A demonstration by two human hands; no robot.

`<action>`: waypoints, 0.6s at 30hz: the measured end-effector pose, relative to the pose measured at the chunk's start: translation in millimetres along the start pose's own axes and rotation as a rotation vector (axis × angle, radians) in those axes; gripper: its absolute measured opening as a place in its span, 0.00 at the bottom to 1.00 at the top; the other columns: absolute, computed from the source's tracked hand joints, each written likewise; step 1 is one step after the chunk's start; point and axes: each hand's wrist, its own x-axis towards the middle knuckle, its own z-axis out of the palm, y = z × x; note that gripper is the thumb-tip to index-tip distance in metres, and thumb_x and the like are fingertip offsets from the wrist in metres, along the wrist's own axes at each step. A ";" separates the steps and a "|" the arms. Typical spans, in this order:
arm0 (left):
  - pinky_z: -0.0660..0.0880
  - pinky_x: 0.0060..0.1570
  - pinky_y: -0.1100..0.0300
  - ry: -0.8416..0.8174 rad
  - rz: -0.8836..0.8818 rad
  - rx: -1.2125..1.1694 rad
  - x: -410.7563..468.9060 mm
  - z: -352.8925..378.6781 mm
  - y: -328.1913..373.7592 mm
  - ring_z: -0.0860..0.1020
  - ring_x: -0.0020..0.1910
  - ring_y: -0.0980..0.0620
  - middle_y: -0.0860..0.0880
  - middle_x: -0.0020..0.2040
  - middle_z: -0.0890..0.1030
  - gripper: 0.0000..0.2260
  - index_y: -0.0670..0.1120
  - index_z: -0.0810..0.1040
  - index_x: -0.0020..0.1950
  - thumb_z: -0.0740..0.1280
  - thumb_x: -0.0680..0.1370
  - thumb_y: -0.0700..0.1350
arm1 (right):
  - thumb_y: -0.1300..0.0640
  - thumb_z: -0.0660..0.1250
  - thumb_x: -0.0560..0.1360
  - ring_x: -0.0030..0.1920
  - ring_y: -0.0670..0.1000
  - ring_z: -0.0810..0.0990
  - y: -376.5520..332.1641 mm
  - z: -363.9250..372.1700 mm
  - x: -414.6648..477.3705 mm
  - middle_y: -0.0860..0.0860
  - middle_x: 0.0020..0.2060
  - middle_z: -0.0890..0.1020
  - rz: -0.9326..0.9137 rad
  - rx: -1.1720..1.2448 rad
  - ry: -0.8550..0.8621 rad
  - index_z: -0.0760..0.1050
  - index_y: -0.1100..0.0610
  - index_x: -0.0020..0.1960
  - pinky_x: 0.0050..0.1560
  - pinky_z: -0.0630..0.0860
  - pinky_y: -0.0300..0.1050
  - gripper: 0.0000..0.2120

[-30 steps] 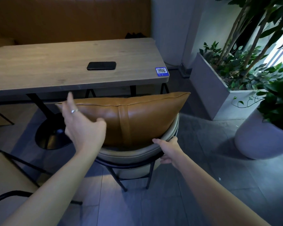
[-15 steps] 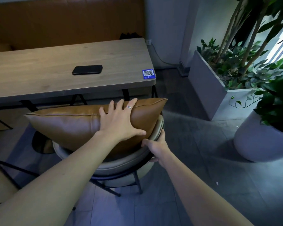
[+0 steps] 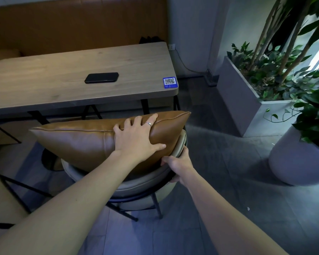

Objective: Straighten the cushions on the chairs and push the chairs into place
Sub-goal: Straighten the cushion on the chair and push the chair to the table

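A tan leather cushion (image 3: 75,142) stands on edge against the curved backrest of a grey padded chair (image 3: 136,186) with black metal legs. My left hand (image 3: 138,137), wearing a ring, lies spread on the cushion's right half, fingers curled over its top seam and thumb pressed into its face. My right hand (image 3: 177,162) grips the right end of the chair's backrest rim, just below the cushion's corner. The chair stands in front of the wooden table (image 3: 44,83), a little back from its near edge.
A black phone (image 3: 101,77) and a blue QR sticker (image 3: 170,82) lie on the table. A brown bench backs the far side. A rectangular planter (image 3: 247,107) and a round pot (image 3: 293,162) stand to the right on the tiled floor. Another chair (image 3: 0,196) is at the lower left.
My left hand moved from the cushion's left end to its right half and pressed onto it. The cushion and chair shifted slightly left in view. My right hand stayed on the backrest.
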 end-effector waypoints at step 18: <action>0.59 0.72 0.33 0.056 0.005 -0.014 10.1 7.0 -8.6 0.63 0.78 0.39 0.47 0.80 0.65 0.46 0.64 0.52 0.82 0.65 0.69 0.75 | 0.46 0.72 0.72 0.52 0.66 0.84 4.2 -0.2 0.4 0.59 0.72 0.71 0.035 -0.133 -0.006 0.42 0.40 0.82 0.41 0.86 0.58 0.50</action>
